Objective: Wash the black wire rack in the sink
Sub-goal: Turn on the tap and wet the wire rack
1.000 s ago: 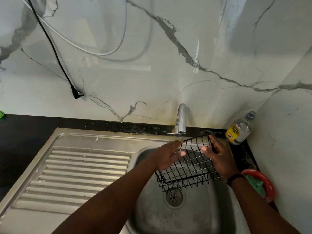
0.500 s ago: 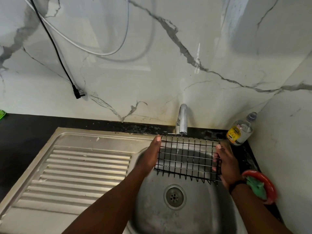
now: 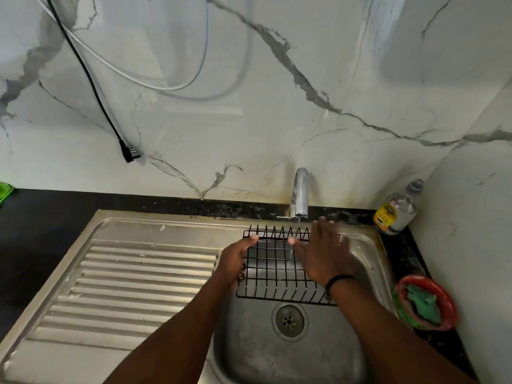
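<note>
The black wire rack (image 3: 273, 275) is held roughly level over the steel sink basin (image 3: 277, 353), just below the tap (image 3: 299, 194). My left hand (image 3: 235, 261) grips the rack's left edge, thumb on the top wire. Spread flat with straight fingers, my right hand (image 3: 322, 252) lies on the rack's right half and hides that part. The drain (image 3: 289, 320) shows in front of the rack. Whether water runs from the tap cannot be told.
A ribbed steel draining board (image 3: 124, 284) lies left of the basin. A clear bottle with a yellow label (image 3: 394, 210) stands in the back right corner. A red bowl holding a green scrubber (image 3: 425, 304) sits at the right. A black plug (image 3: 128, 153) hangs on the marble wall.
The rack went from tilted to flat and level under the tap. My right hand left the rack's right edge and now lies flat on top of it. My left hand stays on the left edge.
</note>
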